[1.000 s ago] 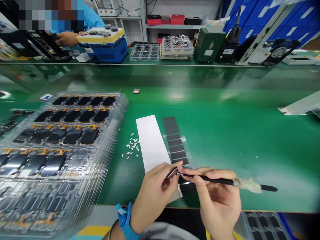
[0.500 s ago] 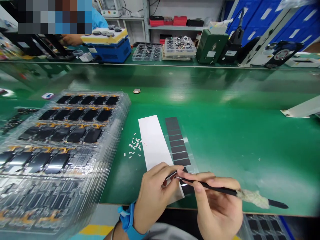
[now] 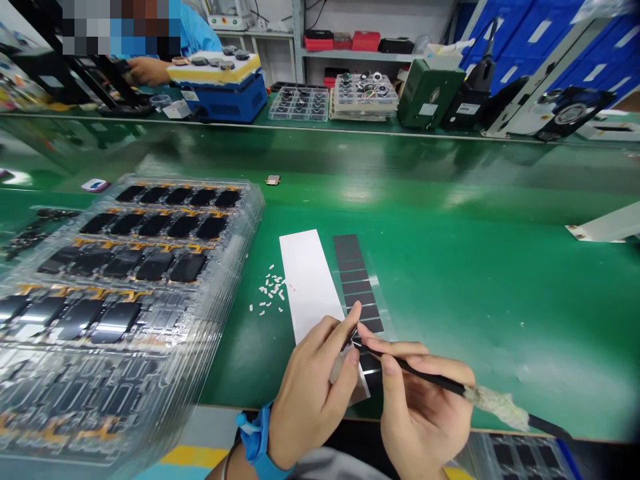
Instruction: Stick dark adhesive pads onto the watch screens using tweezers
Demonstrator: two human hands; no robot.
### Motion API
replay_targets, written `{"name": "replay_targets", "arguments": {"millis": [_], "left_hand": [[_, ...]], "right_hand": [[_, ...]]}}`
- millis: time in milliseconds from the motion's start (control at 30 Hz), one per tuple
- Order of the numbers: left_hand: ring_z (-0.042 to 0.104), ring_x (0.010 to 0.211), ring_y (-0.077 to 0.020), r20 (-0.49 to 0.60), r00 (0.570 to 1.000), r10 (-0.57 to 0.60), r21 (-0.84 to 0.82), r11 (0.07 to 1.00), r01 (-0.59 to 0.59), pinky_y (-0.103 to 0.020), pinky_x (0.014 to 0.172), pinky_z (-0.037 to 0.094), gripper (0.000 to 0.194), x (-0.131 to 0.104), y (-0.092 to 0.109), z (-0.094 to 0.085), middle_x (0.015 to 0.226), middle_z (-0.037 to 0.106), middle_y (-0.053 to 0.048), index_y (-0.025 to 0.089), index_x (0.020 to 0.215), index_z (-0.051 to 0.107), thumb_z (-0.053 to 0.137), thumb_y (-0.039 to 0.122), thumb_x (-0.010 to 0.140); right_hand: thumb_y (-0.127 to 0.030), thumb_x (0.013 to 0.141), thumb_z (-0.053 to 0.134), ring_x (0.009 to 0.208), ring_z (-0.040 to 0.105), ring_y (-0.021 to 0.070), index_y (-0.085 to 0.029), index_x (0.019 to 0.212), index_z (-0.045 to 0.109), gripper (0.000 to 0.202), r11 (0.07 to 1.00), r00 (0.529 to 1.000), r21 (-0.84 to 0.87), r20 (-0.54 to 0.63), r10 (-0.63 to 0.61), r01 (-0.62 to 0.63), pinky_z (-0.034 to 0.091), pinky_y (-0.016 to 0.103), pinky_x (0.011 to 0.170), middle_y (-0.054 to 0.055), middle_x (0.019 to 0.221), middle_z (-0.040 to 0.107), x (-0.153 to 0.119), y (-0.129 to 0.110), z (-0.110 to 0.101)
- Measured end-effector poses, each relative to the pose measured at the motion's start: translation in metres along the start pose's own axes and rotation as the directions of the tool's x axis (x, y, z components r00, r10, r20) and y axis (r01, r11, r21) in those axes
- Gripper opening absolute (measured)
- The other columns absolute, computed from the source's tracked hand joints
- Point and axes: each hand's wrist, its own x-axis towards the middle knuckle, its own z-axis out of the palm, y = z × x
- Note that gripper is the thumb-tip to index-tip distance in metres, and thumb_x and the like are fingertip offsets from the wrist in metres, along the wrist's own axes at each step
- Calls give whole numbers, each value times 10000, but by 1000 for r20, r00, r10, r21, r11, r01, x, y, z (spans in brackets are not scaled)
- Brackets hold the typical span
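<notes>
My right hand grips black tweezers, with pale tape wrapped around their rear part. Their tip meets a small dark flat piece at the fingertips of my left hand. Most of that piece is hidden by my fingers, so its kind is unclear. A blue band circles my left wrist. Beneath both hands lies a white paper strip, slanting across the green table. Beside it on the right runs a clear sheet of black rectangular stickers, its near end partly covered by my hands.
Stacked clear trays of small black screens fill the left. Tiny white scraps lie beside the paper. A small metallic part rests farther back. Behind the raised ledge, a co-worker's hand is near a blue machine.
My left index finger has lifted and pointed farther forward, and the thumb has shifted. My right hand and the tweezers have moved slightly left, their rear end lower. The view has shifted a little.
</notes>
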Motion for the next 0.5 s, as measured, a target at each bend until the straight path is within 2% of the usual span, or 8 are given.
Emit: {"name": "replay_targets", "arguments": {"millis": [233,500], "left_hand": [[563,947,-197,7,1000,-19,1,1000,19,-306,826,443,479,0,1,0,1033,568,-42,328,1515,336,346,254,1042],[560,938,-193,5,1000,-10,-4,1000,10,-315,816,444,486,2,-1,0,1028,560,-39,323,1530,300,336,269,1049]], "right_hand": [[21,893,509,987,733,202,-229,1009,466,279,1000,1000,-7,15,-16,16,655,399,846,30,958,732,-1,4,0],[104,853,489,981,731,201,-190,1057,482,358,993,993,56,62,-103,100,647,439,886,45,979,728,1,8,-3]]}}
